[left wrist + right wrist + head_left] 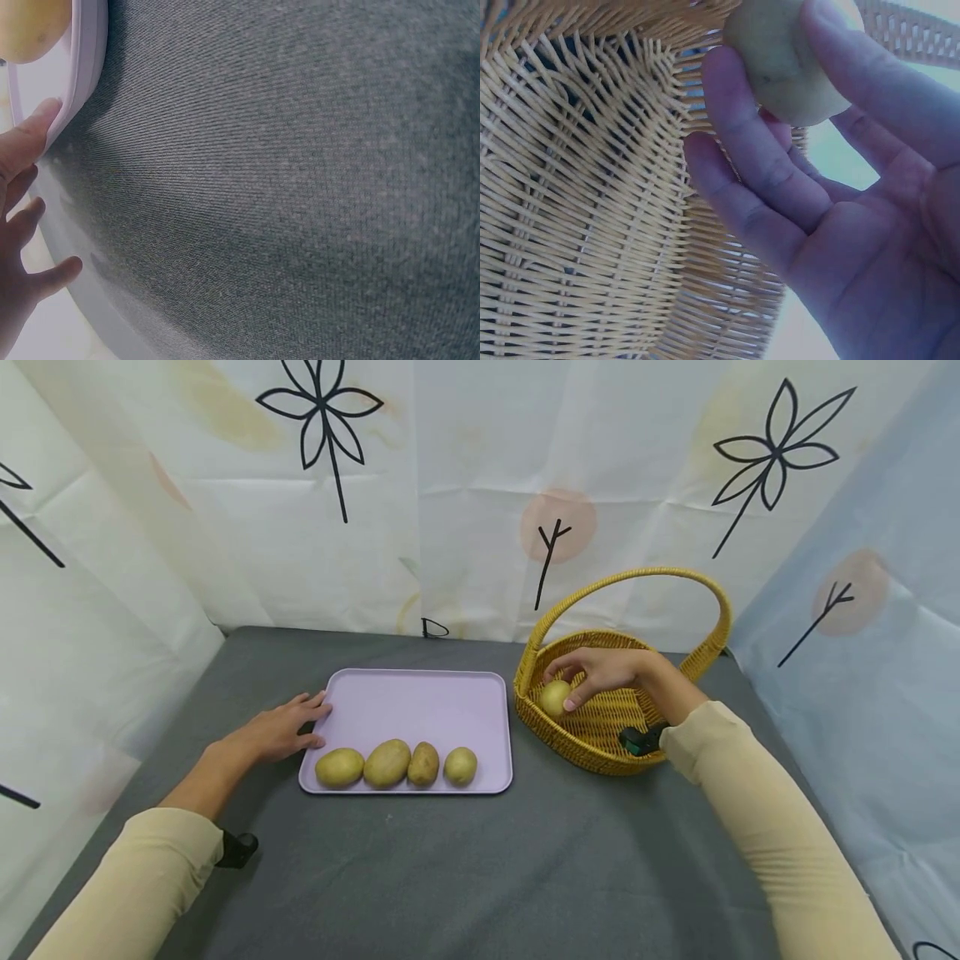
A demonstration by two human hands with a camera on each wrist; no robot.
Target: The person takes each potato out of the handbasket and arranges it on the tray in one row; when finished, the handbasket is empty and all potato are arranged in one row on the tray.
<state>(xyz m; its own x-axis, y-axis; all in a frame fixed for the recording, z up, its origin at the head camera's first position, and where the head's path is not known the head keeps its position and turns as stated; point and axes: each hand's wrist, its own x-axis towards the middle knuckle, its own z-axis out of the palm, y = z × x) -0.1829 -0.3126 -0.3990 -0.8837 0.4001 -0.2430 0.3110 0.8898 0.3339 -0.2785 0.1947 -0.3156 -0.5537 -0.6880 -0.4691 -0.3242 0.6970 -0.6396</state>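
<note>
My right hand [606, 672] pinches a round potato [555, 698] between thumb and fingertips, over the left part of a yellow wicker basket [577, 750]. In the right wrist view the same potato [784, 67] sits against the curled fingers, with the woven basket wall behind it. My left hand [279, 731] touches the left rim of a lilac tray [412, 710], fingers spread; in the left wrist view its thumb lies on the rim. Along the tray's near side several potatoes lie in a row, among them a large oval potato [387, 763] and a round potato [460, 766].
A grey cloth [420, 868] covers the table. The basket's tall arched handle [637, 573] rises above the right hand. White printed curtains [465, 485] hang behind and at both sides.
</note>
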